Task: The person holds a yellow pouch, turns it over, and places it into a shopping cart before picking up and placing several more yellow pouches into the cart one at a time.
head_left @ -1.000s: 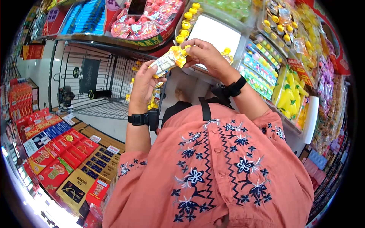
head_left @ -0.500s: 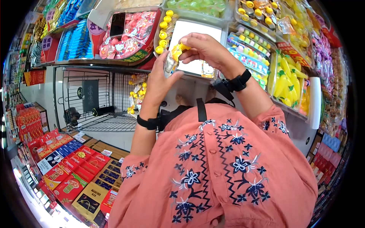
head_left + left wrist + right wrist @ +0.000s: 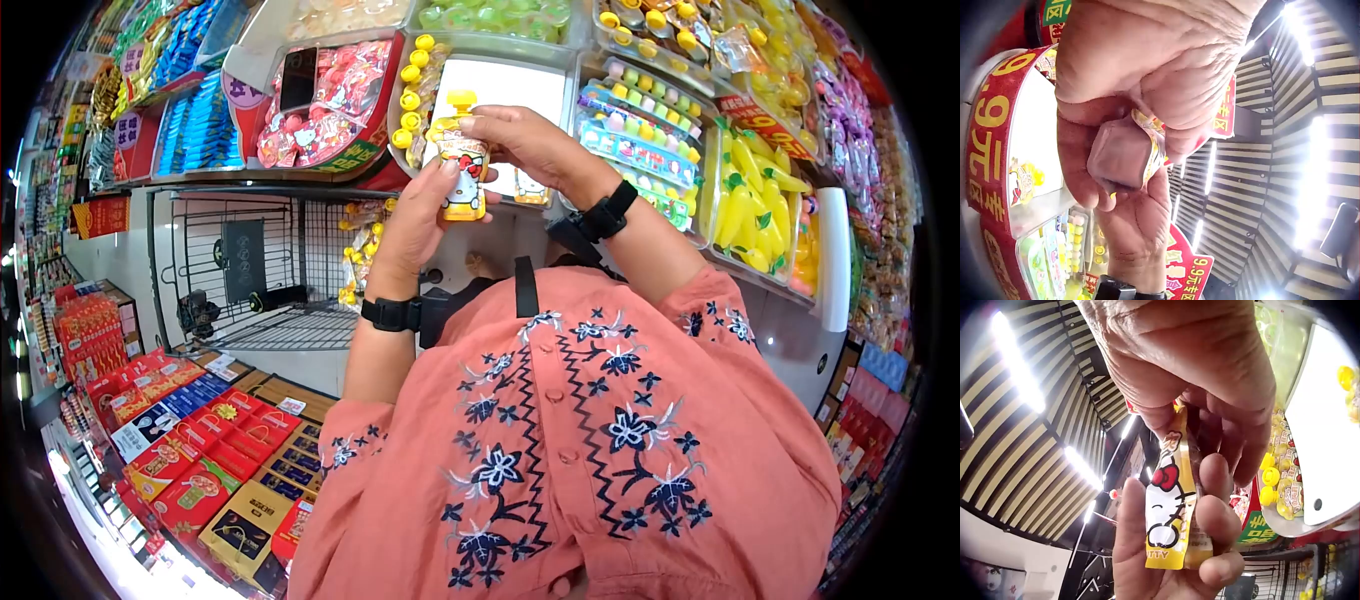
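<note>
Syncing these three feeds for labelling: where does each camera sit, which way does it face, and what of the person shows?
Head: on the head, facing forward-down at snack shelves; shows salmon embroidered shirt, left hand and right hand gripping a yellow cartoon-cat drink pouch.
Left wrist: on that wrist, facing up past the palm to ceiling lights; both hands show.
Right wrist: likewise upward; both hands show.
Shared: all see the pouch between both hands.
</note>
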Available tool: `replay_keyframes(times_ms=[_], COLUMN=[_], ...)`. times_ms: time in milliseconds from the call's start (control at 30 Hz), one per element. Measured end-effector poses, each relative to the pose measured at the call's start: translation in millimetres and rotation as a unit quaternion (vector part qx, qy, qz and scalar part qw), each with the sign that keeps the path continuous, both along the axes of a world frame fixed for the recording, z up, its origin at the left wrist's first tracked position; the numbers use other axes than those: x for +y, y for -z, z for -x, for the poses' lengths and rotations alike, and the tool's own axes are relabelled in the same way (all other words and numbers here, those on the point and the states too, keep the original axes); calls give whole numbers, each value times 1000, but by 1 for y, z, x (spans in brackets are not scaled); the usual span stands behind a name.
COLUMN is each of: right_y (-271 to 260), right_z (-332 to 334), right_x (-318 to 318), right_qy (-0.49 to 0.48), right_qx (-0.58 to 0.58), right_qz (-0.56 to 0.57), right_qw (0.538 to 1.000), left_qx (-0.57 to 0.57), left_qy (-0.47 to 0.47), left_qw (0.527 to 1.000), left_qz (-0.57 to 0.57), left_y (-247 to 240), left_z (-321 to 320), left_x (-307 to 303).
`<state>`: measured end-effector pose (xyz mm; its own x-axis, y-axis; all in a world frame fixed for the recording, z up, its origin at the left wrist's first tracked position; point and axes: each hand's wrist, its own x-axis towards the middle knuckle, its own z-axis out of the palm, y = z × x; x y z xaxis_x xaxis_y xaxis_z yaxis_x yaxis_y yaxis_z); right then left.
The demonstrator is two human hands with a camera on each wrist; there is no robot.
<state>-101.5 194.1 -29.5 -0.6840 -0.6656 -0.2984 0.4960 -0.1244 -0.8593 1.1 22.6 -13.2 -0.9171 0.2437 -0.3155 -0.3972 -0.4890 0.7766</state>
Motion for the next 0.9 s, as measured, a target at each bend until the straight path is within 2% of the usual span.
replay_keyframes(times_ms=[67, 233, 533, 633, 833, 900], right_y=[-4, 3, 6, 11, 23, 26], right_z=[-2, 3, 19, 22, 25, 26], right_x=[-1, 5, 12, 14, 10, 9], right_qy=[32, 38, 85, 82, 80, 78], right_qx=[9, -11, -40, -45, -60, -58], right_qz=[-15, 1, -21, -24, -27, -30], right_qw=[999, 999, 995, 995, 995, 995], left_qx=[2, 21, -14, -5, -23, -19], left_qy=[2, 0, -13, 11, 27, 19], left_qw=[1000, 998, 1000, 994, 992, 987], left_qz=[20, 52, 15, 105, 120, 160], left_y=[4, 13, 29, 31, 40, 46], left_z=[1, 5, 7, 7, 9, 11], left_x=[2, 7, 6, 9, 5, 1])
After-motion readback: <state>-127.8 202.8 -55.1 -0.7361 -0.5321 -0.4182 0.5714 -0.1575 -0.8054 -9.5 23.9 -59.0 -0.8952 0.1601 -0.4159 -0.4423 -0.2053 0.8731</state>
